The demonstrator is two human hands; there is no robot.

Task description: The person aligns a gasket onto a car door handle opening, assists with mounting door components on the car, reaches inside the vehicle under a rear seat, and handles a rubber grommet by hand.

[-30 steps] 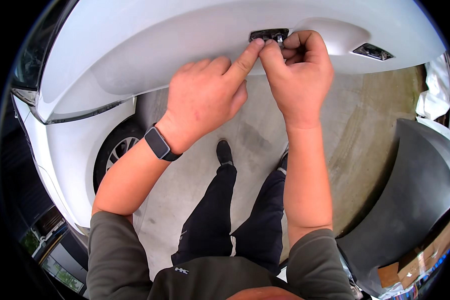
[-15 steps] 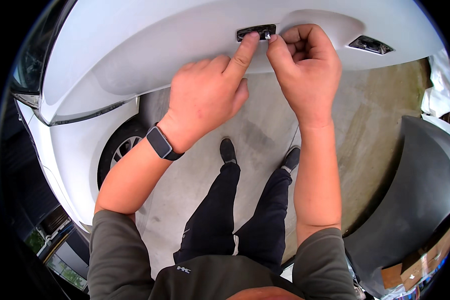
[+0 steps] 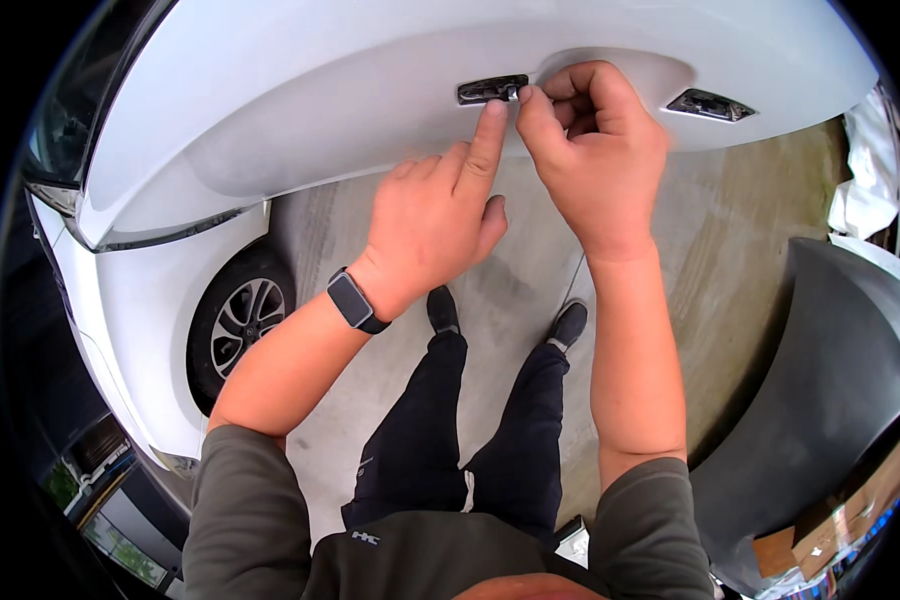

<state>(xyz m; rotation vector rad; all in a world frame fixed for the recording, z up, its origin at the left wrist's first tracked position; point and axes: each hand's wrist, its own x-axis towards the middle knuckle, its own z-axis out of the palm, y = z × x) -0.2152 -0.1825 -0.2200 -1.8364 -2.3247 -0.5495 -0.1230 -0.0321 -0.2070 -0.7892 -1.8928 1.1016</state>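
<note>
In the white car door (image 3: 370,110) is a small black rectangular opening (image 3: 480,92), its inner parts dark. A small shiny metal piece (image 3: 512,92) shows at its right end. My left hand (image 3: 428,215) points its index finger up to the opening's lower edge; the other fingers are curled and hold nothing. Right beside the metal piece is the thumb tip of my right hand (image 3: 600,160). Its fingers are bent in a pinch, and whatever lies between them is hidden. A second black-lined opening (image 3: 710,104) sits farther right, past a shallow recess in the door.
A car wheel (image 3: 245,315) and white fender stand at left. At right rests a large dark grey body panel (image 3: 800,400), with cardboard (image 3: 820,535) below it and white wrapping (image 3: 860,190) behind. My shoes are on the concrete floor (image 3: 510,380).
My left index finger has drawn back from inside the opening to its lower edge. My right hand stays at the opening's right end. The whole view has shifted slightly.
</note>
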